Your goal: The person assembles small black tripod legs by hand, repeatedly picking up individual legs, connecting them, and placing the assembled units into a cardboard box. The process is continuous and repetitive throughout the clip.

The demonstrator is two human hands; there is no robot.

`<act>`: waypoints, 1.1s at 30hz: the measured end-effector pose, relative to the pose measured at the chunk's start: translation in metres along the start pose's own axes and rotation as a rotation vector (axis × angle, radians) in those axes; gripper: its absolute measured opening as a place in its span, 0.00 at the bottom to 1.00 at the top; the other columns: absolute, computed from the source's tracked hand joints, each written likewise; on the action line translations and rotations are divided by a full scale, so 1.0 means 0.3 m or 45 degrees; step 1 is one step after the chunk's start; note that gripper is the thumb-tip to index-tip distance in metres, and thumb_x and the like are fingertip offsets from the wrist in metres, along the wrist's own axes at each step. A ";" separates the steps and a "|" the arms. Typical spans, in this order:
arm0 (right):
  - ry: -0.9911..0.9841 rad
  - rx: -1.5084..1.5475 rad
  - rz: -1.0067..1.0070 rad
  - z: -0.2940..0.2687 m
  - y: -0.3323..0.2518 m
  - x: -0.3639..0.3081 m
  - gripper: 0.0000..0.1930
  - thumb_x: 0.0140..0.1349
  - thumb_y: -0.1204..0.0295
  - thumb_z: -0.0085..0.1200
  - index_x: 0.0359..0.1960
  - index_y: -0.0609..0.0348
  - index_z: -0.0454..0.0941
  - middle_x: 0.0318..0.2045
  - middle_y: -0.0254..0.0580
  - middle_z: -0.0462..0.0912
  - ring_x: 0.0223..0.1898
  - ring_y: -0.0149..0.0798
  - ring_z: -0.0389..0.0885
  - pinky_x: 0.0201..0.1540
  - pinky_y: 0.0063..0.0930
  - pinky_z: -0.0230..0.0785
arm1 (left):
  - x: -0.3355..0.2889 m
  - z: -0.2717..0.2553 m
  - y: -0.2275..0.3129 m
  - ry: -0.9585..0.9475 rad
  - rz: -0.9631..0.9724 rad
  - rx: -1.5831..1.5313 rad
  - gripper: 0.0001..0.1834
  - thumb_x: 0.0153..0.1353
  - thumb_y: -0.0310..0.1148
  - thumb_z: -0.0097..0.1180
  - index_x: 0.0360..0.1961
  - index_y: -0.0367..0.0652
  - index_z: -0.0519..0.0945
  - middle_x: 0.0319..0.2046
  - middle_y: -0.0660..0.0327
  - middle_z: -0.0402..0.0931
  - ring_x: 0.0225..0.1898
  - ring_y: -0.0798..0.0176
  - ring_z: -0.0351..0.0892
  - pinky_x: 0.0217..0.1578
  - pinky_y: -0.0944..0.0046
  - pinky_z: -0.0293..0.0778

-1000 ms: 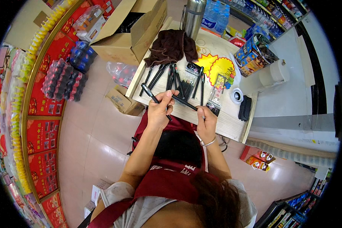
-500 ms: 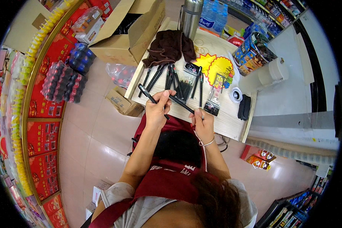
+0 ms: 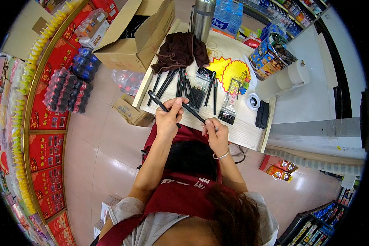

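Two slim black pens are in my hands above the near edge of the table (image 3: 248, 133). My left hand (image 3: 168, 117) is closed round one black pen (image 3: 156, 99), which slants with its clip end pointing up and left. A second black pen (image 3: 194, 113) runs between my hands. Its upper end meets my left fingertips, while my right hand (image 3: 216, 133) pinches its lower end. Just beyond lie several loose black pens (image 3: 167, 85). A clear pack (image 3: 199, 93) holding thin dark sticks lies beside them, and another clear pack (image 3: 229, 100) is farther right.
On the table are a brown cloth (image 3: 180, 51), a steel flask (image 3: 203, 19), yellow starburst cards (image 3: 235, 74), a white tape roll (image 3: 253, 101) and a black case (image 3: 262, 115). An open cardboard box (image 3: 123, 53) stands left, with bottle packs (image 3: 67, 90) on the floor.
My right hand has shifted slightly down and left, its fingers still on the second pen's lower end. My left hand keeps nearly the same place and grip.
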State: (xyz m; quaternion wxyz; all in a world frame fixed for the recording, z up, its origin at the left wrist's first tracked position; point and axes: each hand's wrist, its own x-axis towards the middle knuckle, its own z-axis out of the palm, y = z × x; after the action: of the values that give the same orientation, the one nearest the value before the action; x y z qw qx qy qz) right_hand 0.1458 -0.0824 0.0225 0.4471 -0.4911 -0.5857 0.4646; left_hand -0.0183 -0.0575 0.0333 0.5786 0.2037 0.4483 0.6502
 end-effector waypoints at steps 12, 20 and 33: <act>0.062 0.205 0.037 0.025 0.007 0.000 0.11 0.65 0.69 0.45 0.29 0.65 0.71 0.20 0.36 0.74 0.21 0.21 0.67 0.20 0.15 0.54 | -0.005 0.022 -0.011 -0.063 -0.039 0.011 0.11 0.58 0.32 0.57 0.35 0.33 0.79 0.33 0.52 0.80 0.19 0.78 0.68 0.13 0.80 0.55; 0.279 0.088 -0.226 0.061 0.029 0.009 0.15 0.66 0.65 0.43 0.26 0.63 0.73 0.14 0.32 0.72 0.17 0.22 0.65 0.20 0.16 0.56 | -0.003 0.022 -0.003 -0.098 -0.058 -0.028 0.11 0.59 0.33 0.56 0.35 0.34 0.79 0.33 0.52 0.80 0.19 0.79 0.67 0.13 0.80 0.55; -0.048 0.418 0.463 -0.010 0.021 0.033 0.18 0.66 0.64 0.43 0.23 0.64 0.73 0.11 0.31 0.68 0.14 0.23 0.61 0.19 0.18 0.53 | 0.015 0.028 0.013 -0.253 -0.145 0.005 0.23 0.67 0.45 0.38 0.49 0.34 0.70 0.42 0.51 0.76 0.22 0.75 0.59 0.16 0.78 0.56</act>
State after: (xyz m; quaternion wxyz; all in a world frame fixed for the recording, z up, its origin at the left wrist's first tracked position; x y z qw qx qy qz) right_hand 0.1484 -0.0717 0.0175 0.4189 -0.5004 -0.4127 0.6354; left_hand -0.0150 -0.0500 0.0397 0.6557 0.2424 0.4010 0.5920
